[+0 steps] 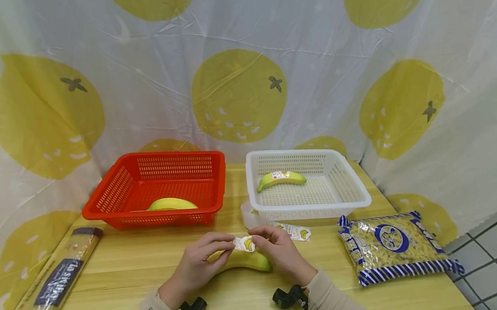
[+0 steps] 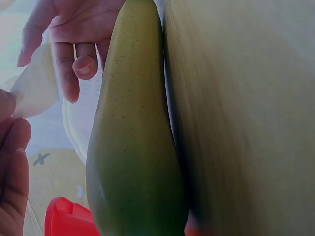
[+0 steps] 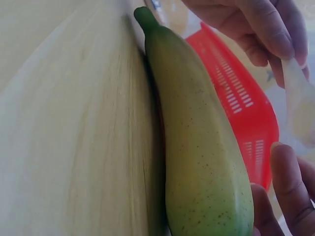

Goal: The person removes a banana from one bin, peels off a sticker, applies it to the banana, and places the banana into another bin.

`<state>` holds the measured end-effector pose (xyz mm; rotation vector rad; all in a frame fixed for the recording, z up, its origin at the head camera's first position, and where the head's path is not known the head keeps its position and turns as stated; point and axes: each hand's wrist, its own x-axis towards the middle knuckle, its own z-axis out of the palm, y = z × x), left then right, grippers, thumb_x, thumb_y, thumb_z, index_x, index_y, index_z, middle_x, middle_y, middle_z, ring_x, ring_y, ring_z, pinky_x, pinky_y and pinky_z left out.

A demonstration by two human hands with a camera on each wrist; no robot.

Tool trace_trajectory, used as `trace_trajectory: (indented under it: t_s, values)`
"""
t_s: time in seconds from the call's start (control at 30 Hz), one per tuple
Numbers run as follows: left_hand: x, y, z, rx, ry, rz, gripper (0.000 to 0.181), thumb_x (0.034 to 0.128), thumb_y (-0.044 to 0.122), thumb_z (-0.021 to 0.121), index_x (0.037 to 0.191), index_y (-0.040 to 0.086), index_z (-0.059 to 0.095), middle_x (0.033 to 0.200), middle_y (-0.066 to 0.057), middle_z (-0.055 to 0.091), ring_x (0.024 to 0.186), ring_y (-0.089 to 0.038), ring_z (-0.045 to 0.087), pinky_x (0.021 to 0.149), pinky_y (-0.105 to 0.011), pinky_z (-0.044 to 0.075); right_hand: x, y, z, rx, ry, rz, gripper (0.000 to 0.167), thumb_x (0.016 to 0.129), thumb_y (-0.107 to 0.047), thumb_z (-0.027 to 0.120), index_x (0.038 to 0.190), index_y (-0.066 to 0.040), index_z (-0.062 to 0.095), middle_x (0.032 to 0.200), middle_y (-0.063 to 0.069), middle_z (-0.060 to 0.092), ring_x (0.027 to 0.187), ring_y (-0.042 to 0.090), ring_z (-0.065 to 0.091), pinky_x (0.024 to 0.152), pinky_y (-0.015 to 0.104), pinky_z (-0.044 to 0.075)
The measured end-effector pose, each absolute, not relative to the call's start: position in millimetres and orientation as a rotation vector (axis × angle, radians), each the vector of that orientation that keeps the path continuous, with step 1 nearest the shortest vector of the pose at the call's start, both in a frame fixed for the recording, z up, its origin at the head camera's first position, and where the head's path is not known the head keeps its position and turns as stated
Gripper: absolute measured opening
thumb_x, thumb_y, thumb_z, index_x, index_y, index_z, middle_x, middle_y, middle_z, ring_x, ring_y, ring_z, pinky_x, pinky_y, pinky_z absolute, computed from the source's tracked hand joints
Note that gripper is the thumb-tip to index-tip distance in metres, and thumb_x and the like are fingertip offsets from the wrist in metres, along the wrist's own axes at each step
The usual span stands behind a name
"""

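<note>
A small white banana-print label (image 1: 244, 244) is stretched above a yellow-green banana (image 1: 244, 261) lying on the table. Thumb and fingers of my left hand (image 1: 201, 261) pinch the label's left end. My right hand (image 1: 281, 250) is at the label's other end, thumb overlapping it in the head view. In the left wrist view the right hand (image 2: 78, 34) has its fingers extended and spread beside the label (image 2: 37, 88). Below both hands, the banana (image 3: 197, 132) is held by neither, its stem towards the left hand.
Behind stand a red basket (image 1: 157, 220) with a banana (image 1: 172, 204) and a white basket (image 1: 310, 211) with a labelled banana (image 1: 281, 178). A strip of labels (image 1: 296, 231) lies before the white one. Pasta packs flank the table: a long one (image 1: 53, 287) left, a bag (image 1: 391, 248) right.
</note>
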<state>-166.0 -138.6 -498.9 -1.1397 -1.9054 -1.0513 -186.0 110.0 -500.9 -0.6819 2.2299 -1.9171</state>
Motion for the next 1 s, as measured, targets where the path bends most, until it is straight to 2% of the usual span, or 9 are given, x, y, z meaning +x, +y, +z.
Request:
trace_trajectory:
  t_s: [0.1,0.17,0.43,0.6,0.7,0.83,1.0]
  values:
    - [-166.1,-138.7,-499.7,-1.159,-1.908,-1.047,0.035,0.0749,-0.011,0.084,0.104,0.007,0.078,0.112,-0.008,0.074,0.099,-0.023,0.073,0.092,-0.021,0.055,-186.1,108.7,-501.6,-0.684,2.260,-1.891,0.033,0.102,-0.017,0.065,0.123,0.008,0.067,0.114,0.020,0.071,0.091,0.006,0.064,0.080,0.023,0.052]
    - [-166.3,-138.7,-500.2,-1.171,-1.907,-1.041,0.039,0.0718,-0.014,0.084,0.105,0.007,0.078,0.113,-0.008,0.073,0.100,-0.023,0.073,0.091,-0.022,0.056,-186.6,107.5,-502.7,-0.691,2.283,-1.882,0.031,0.101,-0.017,0.067,0.120,0.007,0.069,0.110,0.019,0.072,0.089,0.006,0.065,0.078,0.024,0.053]
    - [-165.4,-139.0,-499.5,-1.175,-1.954,-1.019,0.040,0.0731,-0.011,0.083,0.108,0.008,0.076,0.116,-0.007,0.072,0.102,-0.021,0.072,0.094,-0.019,0.054,-185.3,103.7,-504.8,-0.664,2.299,-1.926,0.025,0.099,-0.014,0.070,0.116,0.003,0.073,0.107,0.021,0.072,0.082,0.008,0.064,0.071,0.022,0.052]
    - [-164.5,-138.1,-498.8,-1.152,-1.947,-1.070,0.040,0.0739,-0.009,0.084,0.109,0.007,0.075,0.115,-0.009,0.072,0.103,-0.023,0.072,0.095,-0.020,0.053,-184.6,99.9,-505.1,-0.652,2.372,-1.885,0.018,0.098,-0.016,0.072,0.110,-0.003,0.076,0.105,0.015,0.075,0.076,0.008,0.062,0.065,0.021,0.049]
    - [-163.0,-137.7,-498.1,-1.105,-1.948,-1.108,0.033,0.0787,-0.004,0.085,0.108,0.007,0.075,0.112,-0.009,0.073,0.100,-0.023,0.072,0.093,-0.019,0.054,-182.9,95.7,-504.3,-0.639,2.416,-1.881,0.010,0.097,-0.017,0.073,0.103,-0.010,0.078,0.101,0.009,0.076,0.081,0.010,0.063,0.070,0.023,0.050]
    - [-162.3,-138.5,-499.1,-1.021,-1.976,-1.124,0.021,0.0842,0.005,0.085,0.103,0.009,0.076,0.105,-0.005,0.074,0.096,-0.020,0.072,0.089,-0.017,0.054,-180.3,91.5,-505.3,-0.683,2.521,-1.893,0.006,0.096,-0.011,0.073,0.100,-0.010,0.077,0.099,0.007,0.076,0.091,0.012,0.063,0.078,0.028,0.051]
    - [-163.5,-140.5,-501.6,-0.918,-2.000,-1.129,0.026,0.0784,0.000,0.087,0.098,0.013,0.076,0.098,0.001,0.075,0.090,-0.015,0.072,0.085,-0.018,0.055,-177.3,89.9,-507.0,-0.797,2.616,-1.928,0.007,0.093,-0.003,0.074,0.098,-0.008,0.076,0.096,0.008,0.076,0.089,0.011,0.064,0.077,0.028,0.051]
